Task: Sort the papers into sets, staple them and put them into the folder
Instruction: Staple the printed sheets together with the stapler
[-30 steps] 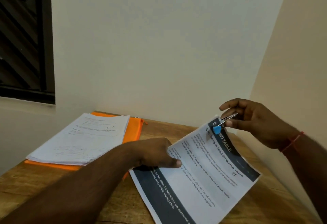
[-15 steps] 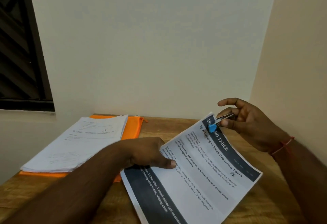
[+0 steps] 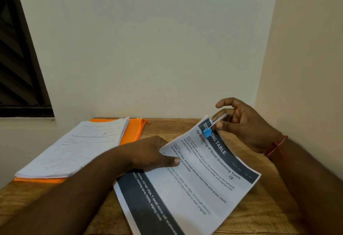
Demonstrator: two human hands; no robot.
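A printed paper set [image 3: 194, 182] with dark header bands lies tilted on the wooden table [image 3: 263, 214]. My left hand [image 3: 148, 154] grips its left edge, thumb on top. My right hand [image 3: 245, 125] holds a small stapler [image 3: 213, 127] with a blue tip, clamped over the set's top corner. At the left a thick stack of white papers [image 3: 78, 147] rests on an orange folder [image 3: 133, 130].
The table sits in a corner, with a white wall behind and a cream wall close on the right. A dark window [image 3: 16, 58] is at the left. A red thread circles my right wrist [image 3: 276, 145].
The view has shifted slightly; the stapler has stayed on the top corner of the set, with both hands keeping their holds.
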